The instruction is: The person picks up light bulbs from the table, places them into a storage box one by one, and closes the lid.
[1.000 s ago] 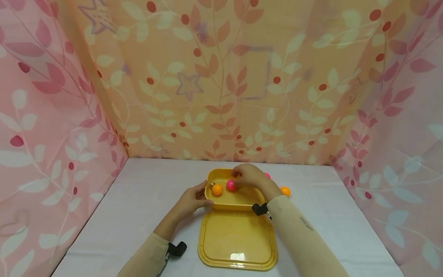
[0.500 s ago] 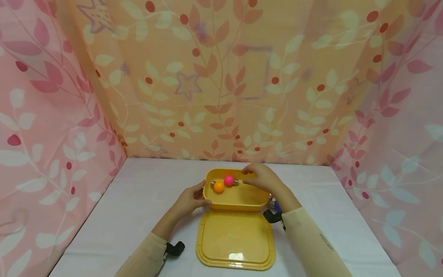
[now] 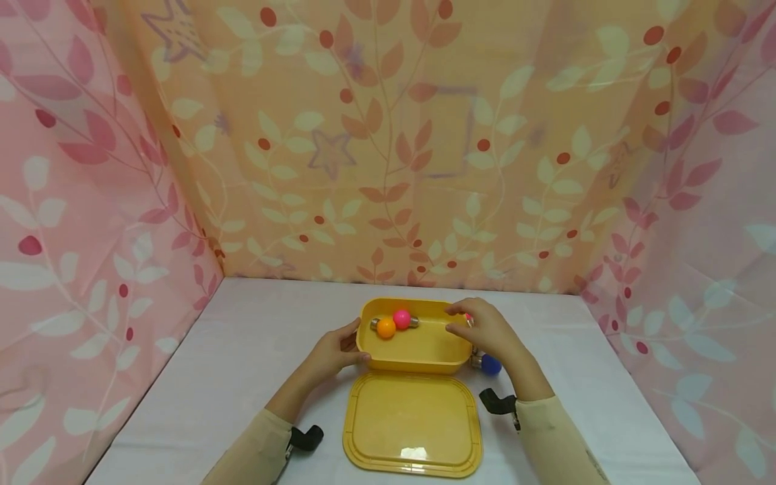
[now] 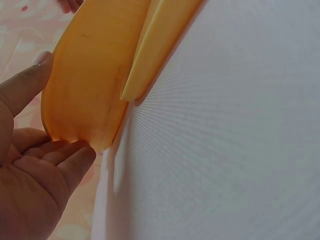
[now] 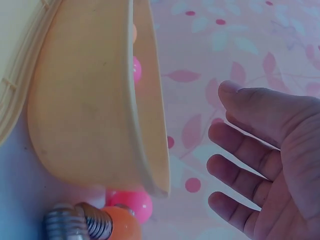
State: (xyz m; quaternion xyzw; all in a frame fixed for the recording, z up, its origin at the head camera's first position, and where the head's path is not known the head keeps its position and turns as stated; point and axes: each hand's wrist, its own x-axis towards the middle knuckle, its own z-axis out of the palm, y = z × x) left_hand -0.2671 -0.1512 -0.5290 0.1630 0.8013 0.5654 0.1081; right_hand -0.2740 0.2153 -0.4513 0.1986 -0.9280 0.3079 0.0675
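Observation:
A yellow plastic box (image 3: 424, 347) stands lidless on the table. Inside, toward its left half, lie a small orange light bulb (image 3: 386, 328) and a pink light bulb (image 3: 402, 319), both with metal screw bases. My left hand (image 3: 332, 351) grips the box's left end, thumb at the front rim and fingers around the side wall. Over the right end of the box hovers my right hand (image 3: 488, 330), fingers spread and holding nothing. Beyond that end, in the right wrist view, another pink bulb (image 5: 136, 205) and another orange bulb (image 5: 125, 225) lie close to the wall.
The flat yellow lid (image 3: 412, 424) lies on the white-covered table (image 3: 254, 337), directly in front of the box. A blue bulb (image 3: 491, 365) sits by the box's right front corner. Patterned cloth (image 3: 388, 135) walls off the back and both sides.
My right hand has let go of the pink bulb, which now lies beside the orange one in the box. That hand has drawn back to the right; my left hand keeps its grip.

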